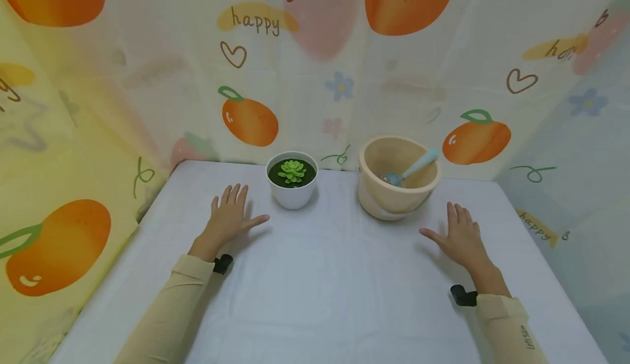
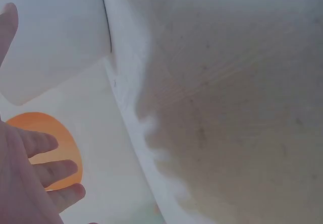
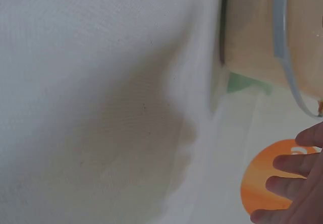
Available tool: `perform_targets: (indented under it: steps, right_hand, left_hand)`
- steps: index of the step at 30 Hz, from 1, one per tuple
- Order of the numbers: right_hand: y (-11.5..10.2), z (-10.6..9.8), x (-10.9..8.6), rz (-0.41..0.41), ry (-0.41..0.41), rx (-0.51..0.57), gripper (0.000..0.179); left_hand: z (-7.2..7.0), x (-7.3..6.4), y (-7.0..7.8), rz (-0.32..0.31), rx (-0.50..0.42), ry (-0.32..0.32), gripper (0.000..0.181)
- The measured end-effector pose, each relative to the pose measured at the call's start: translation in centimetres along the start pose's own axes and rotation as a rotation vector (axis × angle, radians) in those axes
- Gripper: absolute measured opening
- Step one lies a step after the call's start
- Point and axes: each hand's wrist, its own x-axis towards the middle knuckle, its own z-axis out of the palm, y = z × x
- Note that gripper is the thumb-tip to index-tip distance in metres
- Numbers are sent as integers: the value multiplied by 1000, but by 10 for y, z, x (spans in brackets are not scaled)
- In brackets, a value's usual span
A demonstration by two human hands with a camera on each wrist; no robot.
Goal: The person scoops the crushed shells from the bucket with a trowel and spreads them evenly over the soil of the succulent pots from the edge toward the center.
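My left hand is held over the table with fingers spread and nothing in it, to the left of a white pot with a small green succulent in dark filling. The pot's white side also shows in the left wrist view. On the other side, my right hand is likewise spread and holds nothing, just right of a beige bucket. A light blue shovel leans inside the bucket, its handle up over the rim. The bucket's pale handle hangs down its side in the right wrist view.
A white cloth covers the table. Behind it and at both sides hangs a curtain printed with oranges, hearts and flowers. Pot and bucket stand near the table's back edge, with a gap between them. Each wrist wears a small black camera.
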Motion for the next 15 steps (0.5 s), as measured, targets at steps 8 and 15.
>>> perform_targets:
  steps: [8,15]
  right_hand:
    - [-4,-9,2,-18,48,74,111]
    - [-10,-18,7,-50,86,107,110]
  left_hand:
    - [-9,5,4,23,-4,55,106]
    - [-19,12,11,13,-26,56,108]
